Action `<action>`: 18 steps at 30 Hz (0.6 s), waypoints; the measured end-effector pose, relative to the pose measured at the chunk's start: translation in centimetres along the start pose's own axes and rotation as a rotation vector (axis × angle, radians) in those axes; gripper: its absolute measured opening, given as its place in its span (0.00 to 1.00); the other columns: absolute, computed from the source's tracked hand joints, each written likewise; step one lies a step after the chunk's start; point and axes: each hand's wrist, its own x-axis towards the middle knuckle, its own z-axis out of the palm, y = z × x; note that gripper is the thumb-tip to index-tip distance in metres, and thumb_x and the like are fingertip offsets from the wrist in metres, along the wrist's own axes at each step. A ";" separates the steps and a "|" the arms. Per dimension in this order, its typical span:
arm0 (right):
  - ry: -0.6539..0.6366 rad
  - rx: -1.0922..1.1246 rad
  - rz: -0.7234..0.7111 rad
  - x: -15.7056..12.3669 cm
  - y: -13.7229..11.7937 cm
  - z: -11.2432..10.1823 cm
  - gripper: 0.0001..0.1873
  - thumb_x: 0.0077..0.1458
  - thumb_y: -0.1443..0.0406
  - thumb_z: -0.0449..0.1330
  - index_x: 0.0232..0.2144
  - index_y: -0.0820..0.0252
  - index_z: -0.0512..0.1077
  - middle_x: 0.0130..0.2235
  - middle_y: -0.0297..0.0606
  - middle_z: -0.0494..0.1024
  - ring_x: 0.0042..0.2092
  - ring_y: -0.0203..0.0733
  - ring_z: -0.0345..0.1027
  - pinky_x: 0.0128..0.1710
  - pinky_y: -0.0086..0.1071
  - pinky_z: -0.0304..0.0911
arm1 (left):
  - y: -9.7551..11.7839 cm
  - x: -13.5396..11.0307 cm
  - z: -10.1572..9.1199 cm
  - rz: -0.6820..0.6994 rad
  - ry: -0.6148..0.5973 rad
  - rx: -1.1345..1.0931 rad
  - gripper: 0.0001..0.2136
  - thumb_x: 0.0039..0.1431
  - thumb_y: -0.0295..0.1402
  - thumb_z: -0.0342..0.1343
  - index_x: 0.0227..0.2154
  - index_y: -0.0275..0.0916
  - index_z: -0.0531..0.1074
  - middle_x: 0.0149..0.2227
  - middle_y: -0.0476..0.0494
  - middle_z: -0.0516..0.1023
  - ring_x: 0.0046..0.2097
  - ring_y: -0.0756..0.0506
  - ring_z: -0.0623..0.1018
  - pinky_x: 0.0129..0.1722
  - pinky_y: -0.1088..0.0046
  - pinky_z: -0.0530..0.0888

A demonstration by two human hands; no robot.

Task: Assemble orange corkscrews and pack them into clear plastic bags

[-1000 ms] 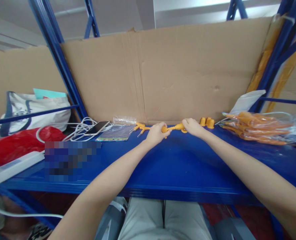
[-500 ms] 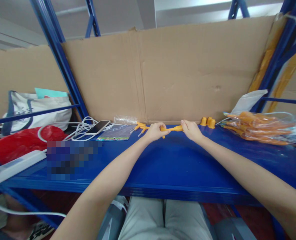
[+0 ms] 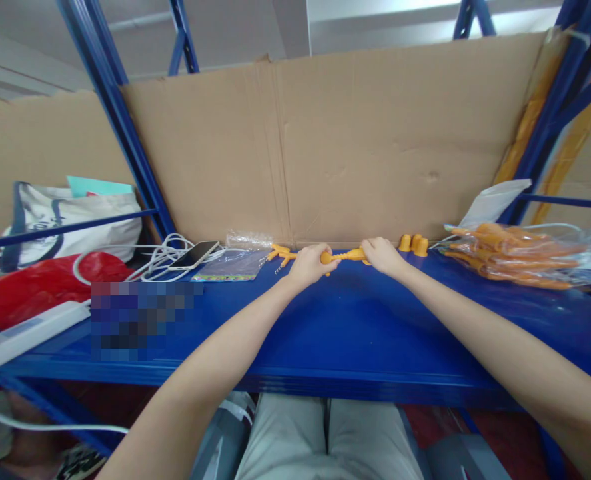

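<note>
A slim orange plastic piece [image 3: 344, 255] with a ribbed middle and a rounded knob spans the gap between my hands, low over the blue table. My left hand [image 3: 312, 265] is closed round its knobbed end. At the other end, my right hand [image 3: 381, 255] grips the wider part, and a bit of orange shows under the fingers. Just left of my left hand lie orange branching parts [image 3: 281, 253] with thin metal spirals; whether they join the held piece is hidden. Three small orange caps [image 3: 420, 247] stand right of my right hand.
Clear bags of orange parts [image 3: 515, 257] lie at the right. Toward the left are a flat plastic bag [image 3: 228, 265], a phone [image 3: 195, 254], white cables [image 3: 158, 257], a red bag [image 3: 40, 287] and a white power strip [image 3: 35, 333]. A cardboard panel [image 3: 355, 147] closes the back.
My right hand has shifted and turned slightly on the orange piece, uncovering a little more of it below the fingers. My left hand keeps its hold almost unmoved.
</note>
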 end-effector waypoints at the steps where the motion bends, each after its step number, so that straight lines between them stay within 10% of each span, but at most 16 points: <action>1: -0.003 0.001 0.001 0.0 0.0 -0.1 0.23 0.61 0.69 0.42 0.26 0.63 0.75 0.28 0.46 0.79 0.30 0.42 0.71 0.28 0.30 0.56 | 0.1 0.0 0.0 0.006 0.008 0.006 0.07 0.51 0.35 0.62 0.30 0.38 0.72 0.26 0.49 0.75 0.30 0.48 0.74 0.31 0.75 0.65; 18: -0.105 0.125 0.077 -0.1 0.0 -0.7 0.24 0.62 0.69 0.42 0.29 0.70 0.77 0.26 0.48 0.78 0.29 0.41 0.71 0.30 0.27 0.58 | 0.7 -0.3 0.1 0.057 -0.024 0.176 0.08 0.56 0.36 0.58 0.36 0.38 0.71 0.35 0.43 0.79 0.37 0.44 0.78 0.34 0.73 0.70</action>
